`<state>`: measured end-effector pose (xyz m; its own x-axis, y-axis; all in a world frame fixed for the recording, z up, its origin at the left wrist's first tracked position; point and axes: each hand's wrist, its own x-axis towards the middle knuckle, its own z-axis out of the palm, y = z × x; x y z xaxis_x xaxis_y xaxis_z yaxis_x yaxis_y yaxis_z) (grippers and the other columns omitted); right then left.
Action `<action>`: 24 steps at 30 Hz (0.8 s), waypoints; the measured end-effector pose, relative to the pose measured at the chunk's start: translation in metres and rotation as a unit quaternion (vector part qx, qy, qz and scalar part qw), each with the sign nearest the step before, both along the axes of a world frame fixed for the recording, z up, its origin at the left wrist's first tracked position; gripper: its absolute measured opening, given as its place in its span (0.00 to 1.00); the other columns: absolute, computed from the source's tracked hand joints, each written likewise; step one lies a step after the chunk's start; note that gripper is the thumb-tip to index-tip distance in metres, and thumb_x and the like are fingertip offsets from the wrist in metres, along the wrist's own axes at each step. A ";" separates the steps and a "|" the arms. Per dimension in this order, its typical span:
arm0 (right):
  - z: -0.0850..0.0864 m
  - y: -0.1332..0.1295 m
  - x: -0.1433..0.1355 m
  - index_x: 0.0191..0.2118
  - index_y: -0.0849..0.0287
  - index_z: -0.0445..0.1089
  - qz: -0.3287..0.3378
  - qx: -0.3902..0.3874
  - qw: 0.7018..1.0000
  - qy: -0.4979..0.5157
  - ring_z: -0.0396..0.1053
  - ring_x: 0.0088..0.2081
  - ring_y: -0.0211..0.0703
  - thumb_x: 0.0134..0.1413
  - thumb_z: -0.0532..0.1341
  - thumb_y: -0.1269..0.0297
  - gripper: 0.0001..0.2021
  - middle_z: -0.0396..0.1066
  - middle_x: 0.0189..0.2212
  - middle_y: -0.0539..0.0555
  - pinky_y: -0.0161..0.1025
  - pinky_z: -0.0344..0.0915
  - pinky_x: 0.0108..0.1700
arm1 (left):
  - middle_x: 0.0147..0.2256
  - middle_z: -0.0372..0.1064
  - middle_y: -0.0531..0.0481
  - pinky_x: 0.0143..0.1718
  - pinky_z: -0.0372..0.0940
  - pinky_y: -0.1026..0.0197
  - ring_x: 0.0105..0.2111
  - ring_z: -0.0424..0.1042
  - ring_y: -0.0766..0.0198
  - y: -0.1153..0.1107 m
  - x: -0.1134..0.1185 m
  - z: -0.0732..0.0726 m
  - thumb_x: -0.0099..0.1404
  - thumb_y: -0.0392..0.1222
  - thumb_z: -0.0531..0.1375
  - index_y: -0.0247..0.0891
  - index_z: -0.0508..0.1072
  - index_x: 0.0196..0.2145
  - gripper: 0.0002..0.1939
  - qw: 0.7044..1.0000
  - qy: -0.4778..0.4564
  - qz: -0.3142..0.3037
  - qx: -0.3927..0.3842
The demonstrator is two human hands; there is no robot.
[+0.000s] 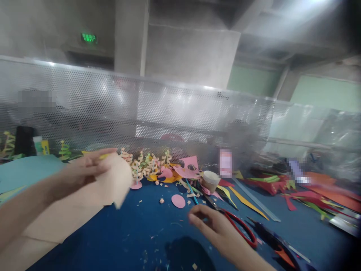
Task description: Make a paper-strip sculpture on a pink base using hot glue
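My left hand (91,165) is closed on a large peach-coloured sheet of paper (70,210), pinching its curled upper end. The lower part of the sheet slants down along my left forearm. My right hand (210,222) is held above the blue table with its fingers loosely bent and apart, nothing visible in them. Right beside it lie scissors with red handles (245,229), their blades pointing away. A thin blue stick (191,191) ends just beyond my right fingertips. A pink paper oval (178,201) lies flat between my hands.
Small spiral paper trees (152,165) crowd the back edge beside pink scraps (187,169) and a white roll or cup (211,180). At right are a dark pointed tool (275,241), a clear ruler (256,199) and red paper (267,184). A perforated metal screen (175,113) stands behind.
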<state>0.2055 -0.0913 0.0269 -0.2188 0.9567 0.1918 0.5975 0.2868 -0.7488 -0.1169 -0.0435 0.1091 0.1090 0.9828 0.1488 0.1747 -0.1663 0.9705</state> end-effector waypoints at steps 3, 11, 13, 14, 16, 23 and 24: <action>-0.017 -0.011 -0.028 0.40 0.59 0.63 0.066 -0.151 0.952 0.258 0.66 0.37 0.43 0.48 0.52 0.43 0.23 0.68 0.34 0.56 0.40 0.63 0.38 | 0.30 0.71 0.55 0.31 0.64 0.65 0.30 0.71 0.63 -0.017 0.045 -0.027 0.52 0.38 0.62 0.49 0.46 0.57 0.39 0.987 -0.090 -0.114 -0.067; -0.045 -0.004 -0.035 0.31 0.62 0.63 0.054 -0.167 0.941 0.288 0.58 0.20 0.32 0.38 0.60 0.43 0.24 0.61 0.20 0.47 0.31 0.59 0.25 | 0.31 0.71 0.50 0.32 0.63 0.64 0.34 0.70 0.59 -0.043 0.082 -0.110 0.41 0.45 0.68 0.38 0.66 0.45 0.32 0.948 -0.127 -0.212 -0.200; -0.046 -0.003 -0.033 0.29 0.62 0.63 0.067 -0.164 0.945 0.274 0.56 0.19 0.30 0.38 0.59 0.43 0.23 0.60 0.20 0.46 0.30 0.56 0.23 | 0.32 0.72 0.47 0.30 0.62 0.66 0.33 0.70 0.60 -0.043 0.080 -0.111 0.50 0.53 0.61 0.35 0.70 0.41 0.23 0.934 -0.126 -0.241 -0.231; -0.047 -0.004 -0.032 0.29 0.62 0.63 0.077 -0.169 0.946 0.265 0.55 0.19 0.30 0.38 0.60 0.43 0.23 0.59 0.20 0.46 0.30 0.55 0.22 | 0.32 0.72 0.46 0.28 0.62 0.67 0.31 0.70 0.62 -0.042 0.079 -0.111 0.53 0.56 0.57 0.34 0.71 0.40 0.24 0.927 -0.125 -0.250 -0.248; -0.052 -0.005 -0.033 0.27 0.62 0.62 0.100 -0.179 0.950 0.237 0.54 0.19 0.29 0.38 0.60 0.44 0.23 0.57 0.19 0.45 0.29 0.53 0.21 | 0.29 0.73 0.46 0.23 0.60 0.69 0.24 0.69 0.66 -0.042 0.080 -0.110 0.54 0.60 0.54 0.34 0.71 0.40 0.27 0.925 -0.099 -0.267 -0.252; -0.062 -0.007 -0.036 0.32 0.57 0.52 0.110 -0.173 0.938 0.279 0.56 0.16 0.29 0.41 0.59 0.44 0.23 0.61 0.17 0.43 0.28 0.54 0.19 | 0.32 0.74 0.44 0.36 0.63 0.60 0.33 0.71 0.58 -0.048 0.089 -0.113 0.53 0.51 0.60 0.32 0.72 0.40 0.21 0.943 -0.018 -0.312 -0.115; -0.060 -0.007 -0.036 0.32 0.57 0.51 0.099 -0.167 0.936 0.293 0.57 0.16 0.29 0.42 0.58 0.44 0.22 0.61 0.16 0.42 0.28 0.56 0.19 | 0.33 0.74 0.44 0.37 0.63 0.59 0.33 0.71 0.58 -0.049 0.090 -0.113 0.55 0.50 0.59 0.32 0.72 0.40 0.20 0.945 -0.018 -0.308 -0.110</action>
<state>0.1694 -0.0980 -0.0333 -0.3486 0.9367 0.0310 0.0155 0.0388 -0.9991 -0.0272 -0.0925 -0.0034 0.6690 0.7423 -0.0373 0.0762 -0.0185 0.9969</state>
